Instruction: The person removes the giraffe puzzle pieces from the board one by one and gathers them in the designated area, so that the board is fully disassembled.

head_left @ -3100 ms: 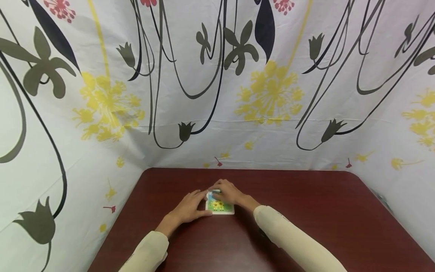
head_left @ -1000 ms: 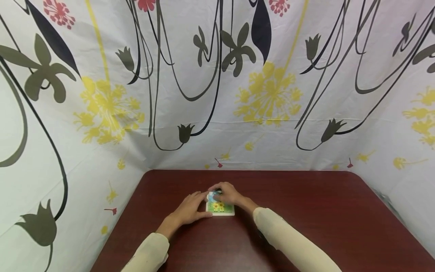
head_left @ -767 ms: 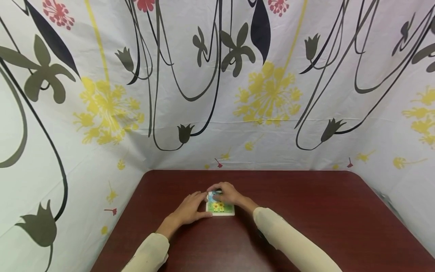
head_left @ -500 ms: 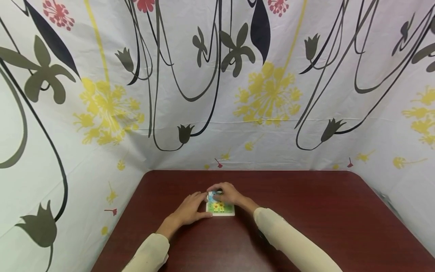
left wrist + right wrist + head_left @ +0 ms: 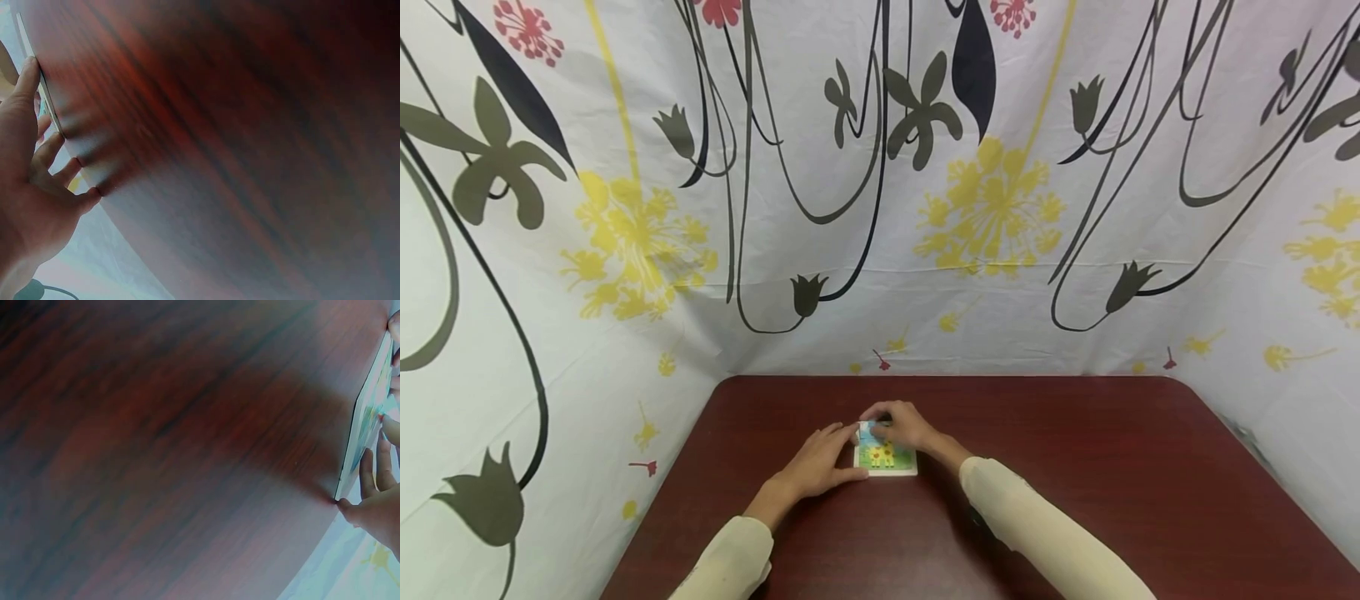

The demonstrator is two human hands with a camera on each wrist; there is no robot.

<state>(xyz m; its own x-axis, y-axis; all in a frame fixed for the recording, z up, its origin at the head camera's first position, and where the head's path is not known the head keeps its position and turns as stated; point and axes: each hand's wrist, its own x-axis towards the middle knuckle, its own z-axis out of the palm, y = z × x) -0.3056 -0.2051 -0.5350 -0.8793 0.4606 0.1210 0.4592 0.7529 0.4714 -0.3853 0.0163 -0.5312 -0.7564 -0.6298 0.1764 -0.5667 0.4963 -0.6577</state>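
Observation:
A small square picture board, apparently a jigsaw puzzle, lies on the table with its pale rim showing. Its picture is blue above, green below, with yellow figures. My left hand frames the left side, thumb at the near corner and fingertips at the far one; the fingers reach along the board's edge. Arched over the far part of the board, my right hand holds a blue-and-white puzzle piece between thumb and fingers. The little finger of my right hand rests by the board's corner. The right hand covers the board's far right part.
The dark red-brown table extends on all sides of the board. Behind and beside it hangs a white cloth with printed flowers. A dark rounded object with a thin cable shows beyond the table in the left wrist view.
The left hand keeps its place beside the board. The right thumb and fingers shift slightly over the far left corner, where the blue-and-white piece now shows more. The board has stayed put.

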